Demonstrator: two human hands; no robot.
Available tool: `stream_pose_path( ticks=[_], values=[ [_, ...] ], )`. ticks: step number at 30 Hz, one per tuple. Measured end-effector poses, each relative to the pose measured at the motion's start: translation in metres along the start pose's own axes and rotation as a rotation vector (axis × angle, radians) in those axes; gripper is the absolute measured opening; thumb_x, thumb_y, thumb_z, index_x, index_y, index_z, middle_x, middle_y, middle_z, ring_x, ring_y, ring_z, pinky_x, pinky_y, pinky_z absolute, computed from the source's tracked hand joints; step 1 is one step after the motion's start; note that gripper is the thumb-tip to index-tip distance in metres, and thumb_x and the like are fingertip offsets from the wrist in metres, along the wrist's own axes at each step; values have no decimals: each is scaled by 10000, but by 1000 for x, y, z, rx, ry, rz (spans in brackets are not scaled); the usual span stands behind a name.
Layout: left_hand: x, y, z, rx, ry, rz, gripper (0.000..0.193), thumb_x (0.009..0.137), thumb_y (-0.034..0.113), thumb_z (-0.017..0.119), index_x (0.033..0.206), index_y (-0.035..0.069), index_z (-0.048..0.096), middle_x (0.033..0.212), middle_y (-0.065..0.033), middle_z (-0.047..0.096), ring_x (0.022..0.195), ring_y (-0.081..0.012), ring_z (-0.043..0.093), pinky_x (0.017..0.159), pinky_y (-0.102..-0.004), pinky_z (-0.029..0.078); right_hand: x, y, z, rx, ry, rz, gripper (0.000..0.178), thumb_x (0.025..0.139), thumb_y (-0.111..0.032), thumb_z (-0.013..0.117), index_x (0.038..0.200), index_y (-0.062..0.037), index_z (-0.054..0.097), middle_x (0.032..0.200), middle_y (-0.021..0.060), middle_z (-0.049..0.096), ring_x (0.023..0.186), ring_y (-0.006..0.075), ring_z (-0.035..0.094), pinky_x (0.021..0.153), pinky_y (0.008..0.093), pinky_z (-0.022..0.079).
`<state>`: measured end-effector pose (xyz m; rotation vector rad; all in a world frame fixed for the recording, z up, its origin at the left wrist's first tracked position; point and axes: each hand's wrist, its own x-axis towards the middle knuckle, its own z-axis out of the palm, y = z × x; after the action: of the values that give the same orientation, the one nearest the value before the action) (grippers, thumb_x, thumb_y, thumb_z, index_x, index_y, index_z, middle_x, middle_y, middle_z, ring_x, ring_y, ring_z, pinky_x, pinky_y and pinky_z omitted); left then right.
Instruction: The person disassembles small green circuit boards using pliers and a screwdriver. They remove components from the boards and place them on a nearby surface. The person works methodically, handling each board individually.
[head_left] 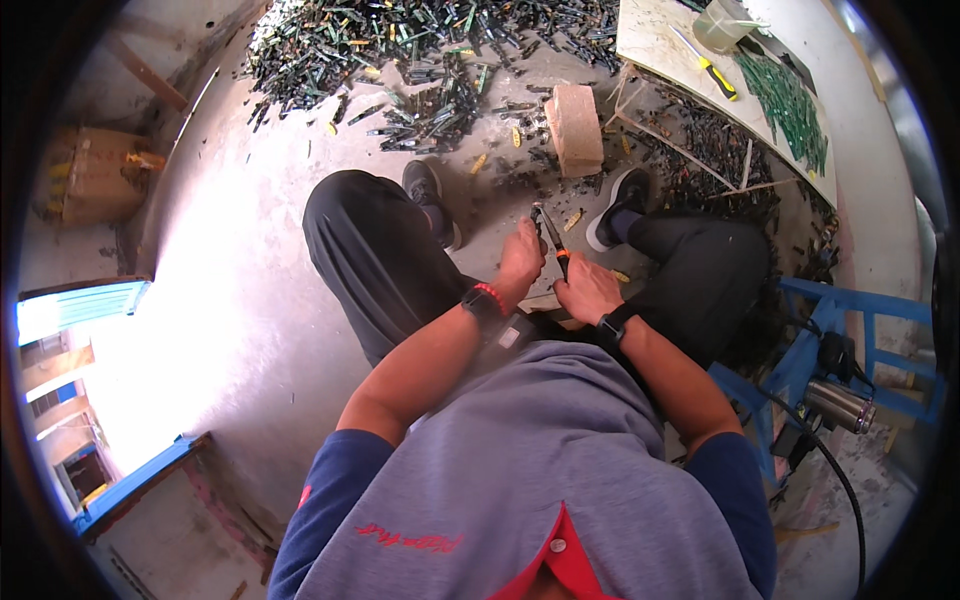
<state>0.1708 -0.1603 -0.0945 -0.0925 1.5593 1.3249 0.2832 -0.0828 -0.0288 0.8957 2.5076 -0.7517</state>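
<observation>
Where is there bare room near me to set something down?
The widest bare patch is the floor left of your left knee, this side of the big pile of dark strips. A small one is on the white board, left of the yellow-handled screwdriver. It's crowded around the brick and right of your right shoe.

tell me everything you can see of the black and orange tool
The tool, perhaps pliers, has a slim, metal-looking front end and a black and orange handle. The right hand grips it, hiding much of the handle. It points up the picture, slightly left, its tip near the small dark piece at the left hand; contact there is too small to tell.
</observation>
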Motion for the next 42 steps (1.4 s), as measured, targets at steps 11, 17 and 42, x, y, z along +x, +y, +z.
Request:
stream_pose_path(
  ticks=[11, 17, 42],
  values=[
    [15, -19, 2, 87, 95, 193, 685, 994, 536, 239, 581, 40, 468, 491, -55, 438, 440, -184, 432, 466, -363, 355, 3, -3, 7, 195, -22, -20, 365, 792, -203, 546, 1004, 87, 479, 935, 316, 621, 925, 459, 605, 842, 505, 464],
    [10, -11, 2, 78, 79, 165, 656, 990, 548, 239, 605, 62, 453, 501, -36, 433, 433, -176, 432, 444, -357, 357, 9, 0, 15, 245, 16, 6, 340, 806, -183, 551, 1015, 72, 469, 954, 329, 604, 941, 468, 589, 836, 513, 460],
    [-27, 32, -15, -289, -231, -167, 515, 948, 559, 302, 645, 145, 353, 525, 60, 231, 400, -84, 188, 395, -259, 156, 6, 26, -3, 34, 196, -176, 328, 791, -159, 596, 1065, -15, 487, 872, 206, 631, 862, 389, 616, 746, 489, 453]
  ],
)
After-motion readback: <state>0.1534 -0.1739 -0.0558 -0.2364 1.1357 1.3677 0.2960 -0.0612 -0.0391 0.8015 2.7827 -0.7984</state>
